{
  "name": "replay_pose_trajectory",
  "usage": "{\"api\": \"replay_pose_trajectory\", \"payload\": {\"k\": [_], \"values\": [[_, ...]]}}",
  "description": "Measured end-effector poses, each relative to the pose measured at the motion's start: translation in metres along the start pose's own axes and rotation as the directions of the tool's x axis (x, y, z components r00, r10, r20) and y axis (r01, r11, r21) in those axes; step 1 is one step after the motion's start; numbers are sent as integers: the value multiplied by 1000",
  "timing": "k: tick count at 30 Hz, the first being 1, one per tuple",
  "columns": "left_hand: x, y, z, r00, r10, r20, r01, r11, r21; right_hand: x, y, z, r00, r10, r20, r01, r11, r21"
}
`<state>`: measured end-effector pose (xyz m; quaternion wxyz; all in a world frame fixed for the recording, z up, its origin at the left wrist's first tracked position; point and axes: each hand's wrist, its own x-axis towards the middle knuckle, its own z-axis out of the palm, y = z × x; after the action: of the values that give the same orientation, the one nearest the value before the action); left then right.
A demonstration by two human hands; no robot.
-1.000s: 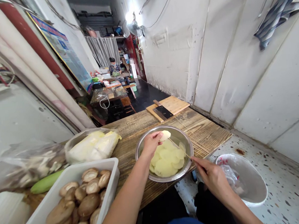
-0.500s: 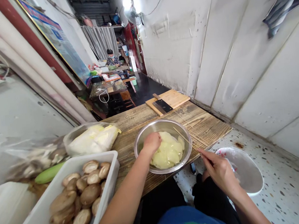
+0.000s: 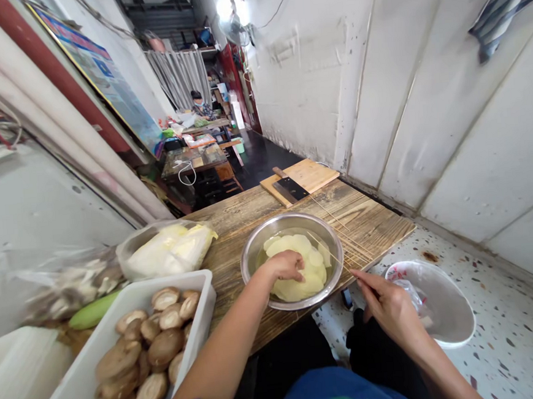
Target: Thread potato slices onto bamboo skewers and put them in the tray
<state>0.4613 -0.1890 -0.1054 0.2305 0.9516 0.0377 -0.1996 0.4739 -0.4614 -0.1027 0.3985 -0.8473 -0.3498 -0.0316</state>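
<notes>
A metal bowl [image 3: 247, 250] holds pale yellow potato slices [image 3: 308, 285] in water. Over the slices is my left hand [image 3: 284, 265], its fingers bent and apart, touching or just above the top ones; nothing shows in its grasp. My right hand [image 3: 385, 298], to the right of the bowl, pinches a thin bamboo skewer [image 3: 329, 251] whose far end reaches over the bowl. Several loose skewers [image 3: 356, 251] lie on the wooden table [image 3: 231, 214] beside the bowl.
A white crate [image 3: 204, 290] of mushrooms [image 3: 165, 349] stands left, near bagged cabbage [image 3: 173, 250] and a green vegetable [image 3: 93, 311]. Behind the bowl, a cleaver [image 3: 291, 188] rests on a cutting board [image 3: 313, 174]. A lined bin [image 3: 445, 308] is at right. A person [image 3: 201, 106] sits far back.
My left hand has moved right, from the bowl's left side to over the middle of the slices, and its fingers have opened. The right hand keeps the skewer in nearly the same place.
</notes>
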Motion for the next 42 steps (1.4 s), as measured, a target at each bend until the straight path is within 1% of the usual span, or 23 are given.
{"api": "replay_pose_trajectory", "payload": {"k": [2, 5, 7, 9, 11, 12, 13, 14, 15, 16, 17, 18, 19, 20, 21, 22, 25, 27, 30, 33, 36, 40, 42], "values": [[-1, 0, 0, 1000, 9, 25, -8, 1000, -12, 0, 2, 2, 1000, 1, 3, -1, 1000, -2], [-3, -1, 0, 1000, 29, -12, -29, 998, -64, -1, 5, 4, 1000, -8, 14, 8, 1000, -4], [-4, -4, -1, 997, 48, -54, -57, 984, -172, -1, 6, 5, 1000, -12, 17, 12, 1000, -5], [-4, -9, -2, 995, 54, -90, -81, 942, -327, -1, 7, 4, 1000, -12, 8, 12, 1000, -7], [-3, -13, -3, 990, 18, -140, -81, 887, -454, -1, 6, 3, 1000, -11, -1, 11, 1000, -8], [-2, -14, -3, 980, -28, -198, -76, 866, -495, -1, 5, 3, 1000, -9, -3, 9, 1000, -5], [-2, -15, -4, 955, -91, -282, -75, 847, -526, -1, 5, 3, 1000, -6, -3, 6, 1000, 0], [-2, -14, -5, 907, -167, -386, -87, 823, -562, -1, 4, 3, 1000, 1, 0, -1, 1000, 8], [-1, -13, -7, 840, -249, -482, -120, 781, -613, -2, 4, 4, 1000, 9, 3, -9, 1000, 19], [-2, -11, -8, 777, -323, -541, -175, 714, -678, -2, 3, 5, 1000, 17, 9, -17, 999, 34], [-2, -9, -9, 739, -378, -558, -241, 625, -743, -2, 1, 6, 1000, 24, 18, -24, 998, 50], [-2, -6, -11, 733, -407, -545, -302, 524, -797, -3, -1, 8, 999, 28, 31, -30, 997, 67], [-3, -3, -12, 748, -413, -519, -345, 427, -836, -4, -3, 9, 998, 30, 47, -34, 996, 83], [-4, -1, -13, 770, -403, -494, -369, 351, -861, -5, -5, 10, 997, 31, 67, -37, 994, 99], [-5, 1, -14, 787, -389, -478, -381, 302, -874, -6, -8, 11, 996, 31, 87, -41, 993, 114], [-5, 2, -14, 798, -378, -470, -389, 272, -880, -6, -10, 12, 994, 33, 104, -46, 991, 126], [-6, 3, -15, 813, -366, -453, -402, 211, -891, -7, -17, 14, 991, 41, 130, -61, 986, 156], [-6, 2, -15, 807, -385, -448, -401, 200, -894, -6, -21, 15, 990, 44, 138, -69, 981, 180], [-5, 1, -15, 784, -423, -454, -407, 203, -891, -3, -25, 16, 988, 47, 150, -78, 974, 211], [-4, 1, -15, 767, -433, -473, -430, 201, -880, 0, -28, 18, 988, 42, 149, -74, 972, 222], [-4, 0, -15, 740, -452, -498, -456, 208, -865, 2, -28, 19, 990, 33, 135, -63, 973, 221], [-2, -3, -14, 682, -476, -555, -466, 302, -832, 3, -28, 21, 991, 23, 134, -53, 972, 229], [-1, -5, -14, 671, -475, -569, -466, 326, -822, 3, -28, 22, 990, 25, 141, -57, 971, 231]]}}
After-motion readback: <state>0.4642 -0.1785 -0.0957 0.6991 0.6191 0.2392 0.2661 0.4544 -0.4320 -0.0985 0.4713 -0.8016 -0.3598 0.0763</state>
